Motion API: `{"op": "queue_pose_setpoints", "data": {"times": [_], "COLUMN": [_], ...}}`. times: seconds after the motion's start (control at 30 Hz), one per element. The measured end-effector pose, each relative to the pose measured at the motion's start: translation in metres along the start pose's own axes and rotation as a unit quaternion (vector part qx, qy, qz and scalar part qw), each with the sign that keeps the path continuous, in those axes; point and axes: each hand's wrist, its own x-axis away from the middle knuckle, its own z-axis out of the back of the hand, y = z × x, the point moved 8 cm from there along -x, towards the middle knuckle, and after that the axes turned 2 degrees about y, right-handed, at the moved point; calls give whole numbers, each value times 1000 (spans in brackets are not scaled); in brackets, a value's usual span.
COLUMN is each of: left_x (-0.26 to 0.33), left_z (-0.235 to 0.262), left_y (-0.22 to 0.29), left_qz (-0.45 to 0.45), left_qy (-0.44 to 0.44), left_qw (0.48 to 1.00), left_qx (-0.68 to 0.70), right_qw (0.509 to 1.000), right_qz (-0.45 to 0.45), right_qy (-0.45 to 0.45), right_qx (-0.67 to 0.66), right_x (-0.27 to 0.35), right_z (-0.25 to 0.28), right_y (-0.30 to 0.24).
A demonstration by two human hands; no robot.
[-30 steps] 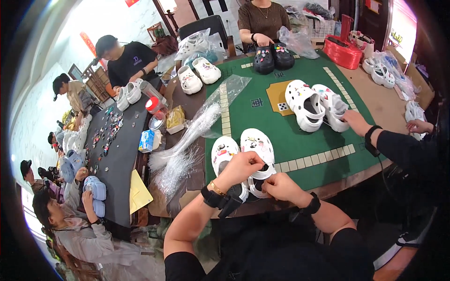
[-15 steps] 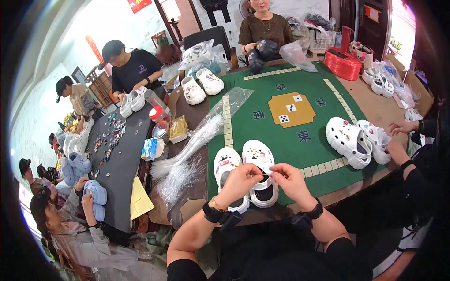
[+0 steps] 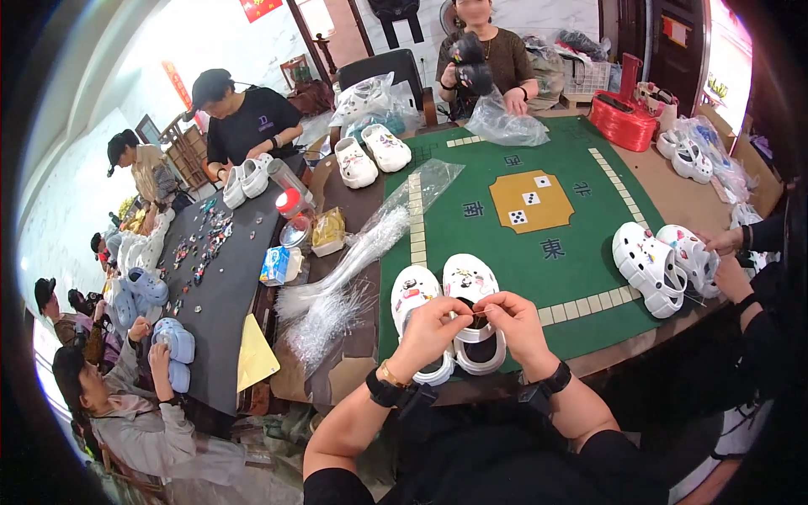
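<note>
White charm-studded clogs (image 3: 471,280): location, hands?

— Left hand (image 3: 429,332) and right hand (image 3: 519,331) both pinched narrow over the right-side clog's opening, on what looks like a thin strand (image 3: 481,315). Pair sits side by side at the green mat's (image 3: 522,269) near edge.

Top 3 failure modes?

— Strand could slip: too fine to grip well. Uneven pull could skew the clog. Wide leftward swing might scatter the loose plastic fibres (image 3: 328,310).

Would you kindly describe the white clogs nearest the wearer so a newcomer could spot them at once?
Find the green mat, then its near left corner, just right of the bundle of clear strands. There sits a pair of white clogs with colourful charms. Unlike other white pairs, it has the wearer's left hand and right hand directly over it.
</note>
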Motion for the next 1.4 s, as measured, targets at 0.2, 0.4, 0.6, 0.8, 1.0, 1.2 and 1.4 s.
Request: {"op": "queue_pose_setpoints", "data": {"times": [0.2,0.4,0.6,0.8,1.0,1.2,1.4], "left_x": [6,13,14,14,14,16,16], "left_z": [15,23,24,21,20,14,13], "left_y": [11,16,18,16,18,24,9], "left_qz": [-29,-62,-73,-71,-82,-78,-47], "left_qy": [44,68,70,55,70,46,46], "left_qw": [998,995,993,992,991,994,997], "left_qx": [-38,-38,-53,-90,-79,-54,-43], "right_qw": [996,993,992,987,987,991,991], "right_qz": [25,68,67,73,53,27,40], "right_qy": [26,14,12,11,-4,-4,0], "right_qx": [84,95,105,143,153,133,125], "right_x": [5,8,9,11,11,9,6], "right_z": [0,-1,-3,-7,-10,-12,-15], "right_y": [-11,-11,-14,-19,-13,-9,-1]}}
